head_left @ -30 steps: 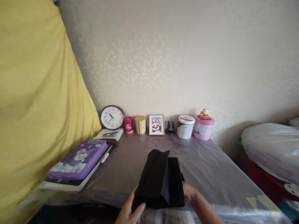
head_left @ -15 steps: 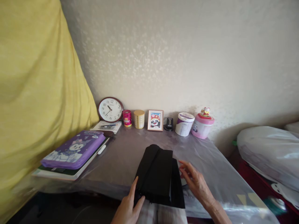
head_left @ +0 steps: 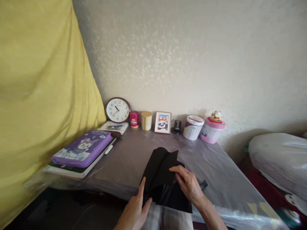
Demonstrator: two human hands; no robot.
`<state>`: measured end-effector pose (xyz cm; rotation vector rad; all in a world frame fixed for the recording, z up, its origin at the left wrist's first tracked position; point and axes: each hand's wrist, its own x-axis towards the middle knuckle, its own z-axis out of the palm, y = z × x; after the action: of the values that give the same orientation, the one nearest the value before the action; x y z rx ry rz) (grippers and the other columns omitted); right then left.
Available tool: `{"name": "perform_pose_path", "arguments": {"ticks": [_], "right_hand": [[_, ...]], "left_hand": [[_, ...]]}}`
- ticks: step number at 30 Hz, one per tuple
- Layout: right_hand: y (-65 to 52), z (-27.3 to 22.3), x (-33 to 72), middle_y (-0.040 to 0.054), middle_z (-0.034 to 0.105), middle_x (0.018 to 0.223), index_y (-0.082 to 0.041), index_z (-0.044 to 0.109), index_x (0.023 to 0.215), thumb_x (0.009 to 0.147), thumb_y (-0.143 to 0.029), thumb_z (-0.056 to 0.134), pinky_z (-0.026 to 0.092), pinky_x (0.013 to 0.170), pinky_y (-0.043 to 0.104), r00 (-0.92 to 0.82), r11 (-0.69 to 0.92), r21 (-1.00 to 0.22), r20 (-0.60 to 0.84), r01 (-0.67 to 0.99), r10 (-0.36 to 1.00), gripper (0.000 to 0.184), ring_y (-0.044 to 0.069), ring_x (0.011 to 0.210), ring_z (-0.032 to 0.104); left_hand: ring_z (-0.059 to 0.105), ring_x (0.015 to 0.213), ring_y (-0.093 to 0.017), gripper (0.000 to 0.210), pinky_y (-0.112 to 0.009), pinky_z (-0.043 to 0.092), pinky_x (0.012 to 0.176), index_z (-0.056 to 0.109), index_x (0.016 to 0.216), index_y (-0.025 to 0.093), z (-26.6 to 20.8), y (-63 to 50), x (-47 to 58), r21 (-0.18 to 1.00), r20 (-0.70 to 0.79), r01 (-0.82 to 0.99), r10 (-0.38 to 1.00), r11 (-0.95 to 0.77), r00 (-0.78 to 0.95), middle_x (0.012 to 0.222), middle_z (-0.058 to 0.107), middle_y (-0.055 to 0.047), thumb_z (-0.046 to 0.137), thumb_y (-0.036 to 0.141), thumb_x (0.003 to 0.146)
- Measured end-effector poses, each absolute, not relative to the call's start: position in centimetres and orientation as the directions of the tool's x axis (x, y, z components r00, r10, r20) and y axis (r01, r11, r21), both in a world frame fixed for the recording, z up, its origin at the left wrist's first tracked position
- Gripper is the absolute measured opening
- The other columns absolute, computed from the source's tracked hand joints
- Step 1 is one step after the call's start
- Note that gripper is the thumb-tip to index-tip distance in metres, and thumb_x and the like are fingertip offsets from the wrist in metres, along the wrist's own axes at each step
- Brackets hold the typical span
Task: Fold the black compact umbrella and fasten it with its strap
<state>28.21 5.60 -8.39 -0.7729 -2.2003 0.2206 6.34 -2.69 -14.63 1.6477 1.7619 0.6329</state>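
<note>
A black folding umbrella (head_left: 158,169), closed with its fabric panels loose, lies over the near edge of the table (head_left: 129,156). My left hand (head_left: 135,207) is closed around its near left end, where a dark shiny part shows, with the index finger and thumb along the fabric. My right hand (head_left: 189,185) pinches one fabric panel on the right side between thumb and fingers and lifts it, so folds open below. To the right of that hand a short dark strap-like piece (head_left: 203,184) sticks out.
Along the wall stand a clock (head_left: 118,110), a pink can (head_left: 134,119), a yellow-lidded can (head_left: 146,121), a panda picture frame (head_left: 162,122), a small black stand (head_left: 177,127), a white tub (head_left: 193,128) and a pink tub (head_left: 211,131). At left, a purple case (head_left: 83,148) tops some books.
My right hand has moved left onto the umbrella and taken hold of a panel, raising it. My left hand keeps its hold. The view has shifted slightly left.
</note>
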Motion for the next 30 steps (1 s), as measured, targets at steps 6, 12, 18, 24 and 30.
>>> {"name": "perform_pose_path", "arguments": {"ticks": [6,12,18,24,30], "right_hand": [[8.0,-8.6,23.6,0.0021,0.060,0.091,-0.019,0.053,0.105,0.094,-0.013,0.037,0.047,0.066,0.019,-0.425,0.851,-0.374,0.746,0.369,0.513,0.020,0.007,0.066,0.059],[9.9,-10.1,19.5,0.0046,0.060,0.093,-0.018,0.055,0.103,0.095,-0.017,0.036,0.047,0.078,0.021,-0.381,0.859,-0.314,0.796,0.405,0.470,0.021,0.012,0.086,0.060],[10.4,-11.4,18.0,0.0045,0.061,0.093,-0.018,0.057,0.102,0.097,-0.022,0.034,0.048,0.076,0.021,-0.431,0.809,-0.326,0.716,0.489,0.549,0.024,0.013,0.084,0.061],[10.3,-10.8,17.8,0.0045,0.060,0.093,-0.020,0.058,0.102,0.097,-0.022,0.034,0.047,0.073,0.020,-0.544,0.765,-0.261,0.572,0.588,0.614,0.025,0.012,0.080,0.062],[10.6,-10.5,17.2,0.0025,0.060,0.091,-0.020,0.058,0.102,0.096,-0.020,0.037,0.045,0.065,0.020,-0.588,0.744,-0.162,0.514,0.648,0.625,0.023,0.012,0.073,0.061]], "left_hand": [[0.062,0.097,-0.025,0.067,-0.033,0.044,0.083,0.001,0.149,0.017,-14.8,-2.5,6.7,0.639,-0.126,0.765,0.992,0.078,0.005,0.104,0.064,-0.013,0.032,0.035,0.092],[0.059,0.104,-0.023,0.068,-0.032,0.042,0.090,0.001,0.148,0.012,-13.9,-2.5,7.3,0.598,-0.145,0.798,0.989,0.072,0.019,0.116,0.059,-0.015,0.032,0.034,0.092],[0.059,0.102,-0.024,0.065,-0.031,0.043,0.087,0.001,0.148,0.011,-12.8,-3.0,8.4,0.488,-0.172,0.870,0.985,0.076,0.010,0.116,0.058,-0.015,0.031,0.028,0.092],[0.060,0.099,-0.027,0.064,-0.037,0.045,0.087,0.005,0.147,0.006,-13.1,-3.1,8.4,0.453,-0.144,0.890,0.989,0.041,0.029,0.119,0.056,-0.018,0.028,0.029,0.092],[0.061,0.100,-0.024,0.071,-0.034,0.047,0.085,-0.014,0.144,0.009,-13.8,-3.3,8.3,0.504,-0.062,0.864,0.998,0.017,0.016,0.127,0.051,-0.018,0.028,0.031,0.091]]}}
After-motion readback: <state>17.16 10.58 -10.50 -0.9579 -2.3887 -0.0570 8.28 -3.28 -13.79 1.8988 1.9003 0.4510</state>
